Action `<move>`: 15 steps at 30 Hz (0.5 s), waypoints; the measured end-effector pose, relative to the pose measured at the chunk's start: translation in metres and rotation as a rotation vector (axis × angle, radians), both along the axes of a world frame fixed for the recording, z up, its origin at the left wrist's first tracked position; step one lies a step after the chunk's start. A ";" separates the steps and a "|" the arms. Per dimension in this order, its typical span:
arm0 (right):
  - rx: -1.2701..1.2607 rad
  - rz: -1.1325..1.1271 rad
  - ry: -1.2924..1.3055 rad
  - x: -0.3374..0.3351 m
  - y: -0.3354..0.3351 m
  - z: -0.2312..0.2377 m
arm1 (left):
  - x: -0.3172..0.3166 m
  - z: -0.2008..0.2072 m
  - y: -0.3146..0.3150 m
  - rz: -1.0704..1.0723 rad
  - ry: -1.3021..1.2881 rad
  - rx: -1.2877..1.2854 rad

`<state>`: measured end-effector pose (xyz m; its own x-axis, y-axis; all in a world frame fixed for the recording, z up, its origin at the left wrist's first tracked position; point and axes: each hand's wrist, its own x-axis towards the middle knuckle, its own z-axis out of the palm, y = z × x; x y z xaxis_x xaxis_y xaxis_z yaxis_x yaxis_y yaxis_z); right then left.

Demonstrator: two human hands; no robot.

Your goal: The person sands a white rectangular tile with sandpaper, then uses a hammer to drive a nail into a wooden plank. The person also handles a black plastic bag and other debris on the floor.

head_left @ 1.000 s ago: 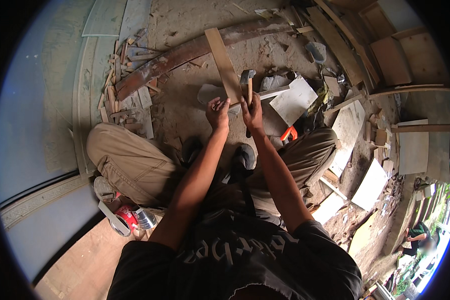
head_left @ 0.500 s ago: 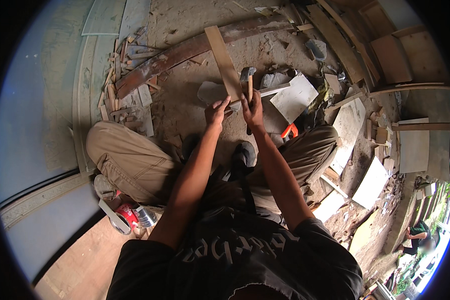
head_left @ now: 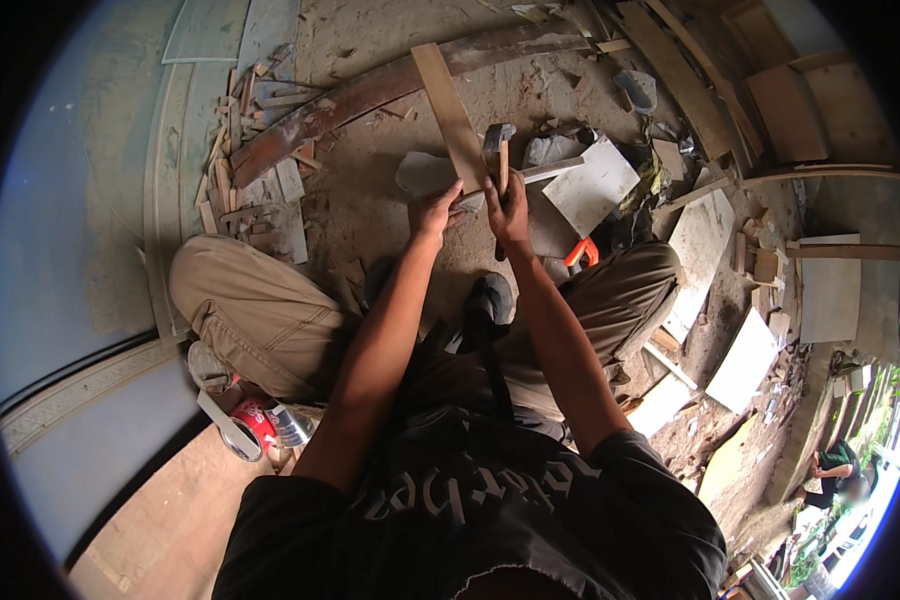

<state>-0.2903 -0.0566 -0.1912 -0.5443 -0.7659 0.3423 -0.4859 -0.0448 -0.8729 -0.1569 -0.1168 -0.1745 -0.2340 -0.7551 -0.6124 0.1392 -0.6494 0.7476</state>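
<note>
My left hand (head_left: 434,214) is closed on the near end of a flat wooden board (head_left: 445,110), thumb on top, and the board points away from me. In my right hand (head_left: 511,215) a hammer (head_left: 502,162) stands upright, its dark head above my fist and the handle's end showing below it. That hand's thumb lies at the board's near corner. Beneath the hands a pale wooden strip (head_left: 553,169) runs out to the right, partly hidden by my fingers.
A long brown beam (head_left: 350,95) crosses the dirt floor beyond the board. Scrap wood (head_left: 232,150) is heaped at the left. An orange-handled tool (head_left: 583,252) lies by my right knee, near a white panel (head_left: 592,185). Cans (head_left: 260,425) stand at lower left. Another person (head_left: 838,468) is far right.
Both hands keep their holds. The board and hammer have shifted very slightly, the hammer a little to the right, and the view has moved a touch.
</note>
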 end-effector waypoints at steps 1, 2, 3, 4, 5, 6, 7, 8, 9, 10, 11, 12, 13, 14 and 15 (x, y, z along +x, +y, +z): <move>0.014 0.001 0.002 -0.001 0.000 0.000 | 0.000 0.000 0.000 0.000 0.008 -0.019; -0.001 0.001 0.011 -0.001 0.001 -0.001 | -0.001 -0.001 0.000 0.000 0.016 -0.038; -0.015 0.001 0.019 -0.001 0.001 -0.001 | -0.001 -0.001 0.001 0.010 0.026 -0.060; -0.029 0.001 0.029 -0.002 0.002 -0.001 | -0.002 -0.001 0.003 0.020 0.036 -0.081; -0.002 0.003 0.006 -0.002 0.003 0.000 | -0.003 -0.001 0.003 0.029 0.046 -0.103; 0.024 0.006 -0.016 -0.003 0.004 0.001 | -0.005 -0.001 0.003 0.038 0.061 -0.124; 0.050 0.011 -0.041 -0.001 0.004 0.003 | -0.004 -0.004 0.004 0.051 0.074 -0.146; 0.037 0.016 -0.046 0.000 0.003 0.005 | -0.003 -0.007 0.003 0.063 0.086 -0.168; 0.025 0.021 -0.052 0.002 0.003 0.007 | -0.002 -0.010 0.002 0.075 0.090 -0.185; 0.013 0.021 -0.056 0.001 0.003 0.006 | -0.003 -0.012 0.001 0.082 0.097 -0.201; 0.008 0.019 -0.051 0.001 0.003 0.005 | -0.004 -0.013 0.001 0.090 0.103 -0.217; 0.002 0.016 -0.047 0.001 0.003 0.004 | -0.004 -0.014 0.001 0.083 0.090 -0.209; -0.004 0.015 -0.044 0.001 0.002 0.004 | -0.004 -0.013 0.001 0.077 0.076 -0.202; -0.009 0.017 -0.047 0.001 0.002 0.004 | -0.004 -0.013 0.002 0.071 0.062 -0.195; -0.014 0.021 -0.051 0.001 0.002 0.004 | -0.004 -0.012 0.001 0.057 0.039 -0.164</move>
